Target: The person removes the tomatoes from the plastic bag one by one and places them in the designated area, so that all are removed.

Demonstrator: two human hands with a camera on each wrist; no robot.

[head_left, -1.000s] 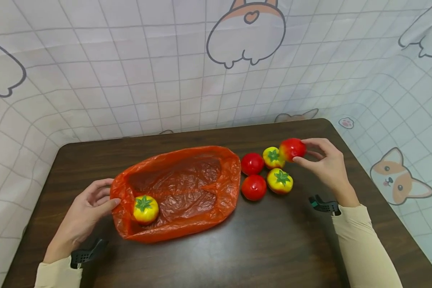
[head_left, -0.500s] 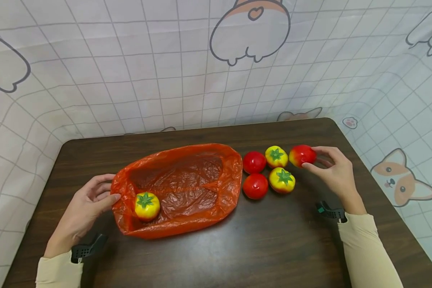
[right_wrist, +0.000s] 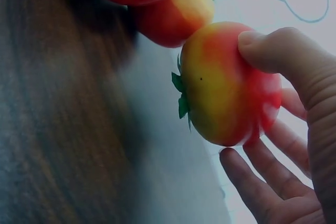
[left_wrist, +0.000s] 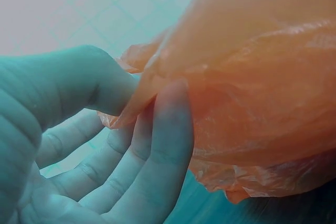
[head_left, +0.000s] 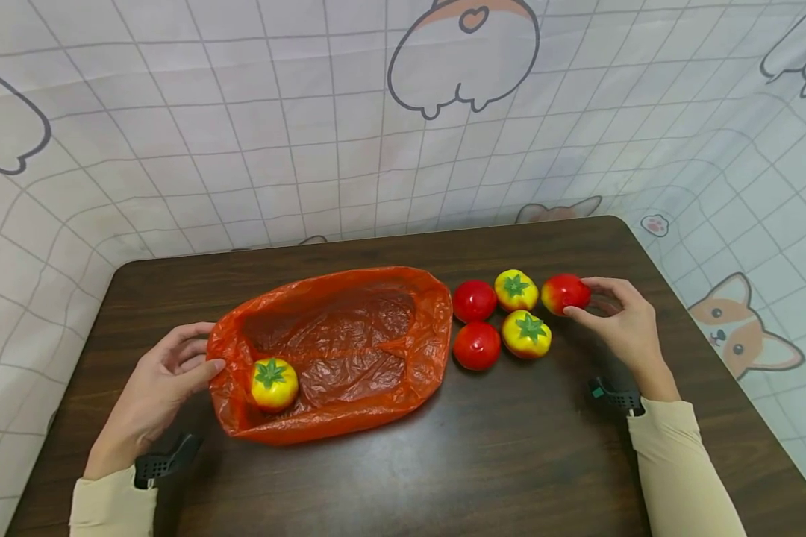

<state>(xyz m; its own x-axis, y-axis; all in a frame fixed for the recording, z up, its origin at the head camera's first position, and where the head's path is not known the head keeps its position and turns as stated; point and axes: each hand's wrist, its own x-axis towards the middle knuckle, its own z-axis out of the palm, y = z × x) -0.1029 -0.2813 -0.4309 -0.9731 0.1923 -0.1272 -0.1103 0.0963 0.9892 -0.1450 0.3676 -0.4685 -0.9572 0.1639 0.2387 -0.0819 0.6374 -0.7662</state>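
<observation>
An orange-red plastic bag point(head_left: 349, 424) lies on the table with its wide mouth open upward. My left hand point(head_left: 154, 391) pinches its left rim between thumb and fingers, as the left wrist view confirms. Inside the bag, at its left end, rests a yellow tomato point(head_left: 274, 384) with a green leaf top. To the right, my right hand point(head_left: 621, 324) grips a red-and-yellow tomato point(right_wrist: 231, 85) between thumb and fingertips. That tomato's green leaves face the table side; whether it touches the table I cannot tell.
Between bag and right hand sit two red tomatoes point(head_left: 477, 346) and two yellow tomatoes point(head_left: 527, 335) with leaves up, close together. All stand on a dark wooden table point(head_left: 403, 492). Behind it hangs a white gridded cloth point(head_left: 295, 134) with cartoon dogs.
My right hand has moved the held tomato right and lower, away from the yellow tomato it overlapped, and then nearly stopped. My left hand stays on the bag's rim.
</observation>
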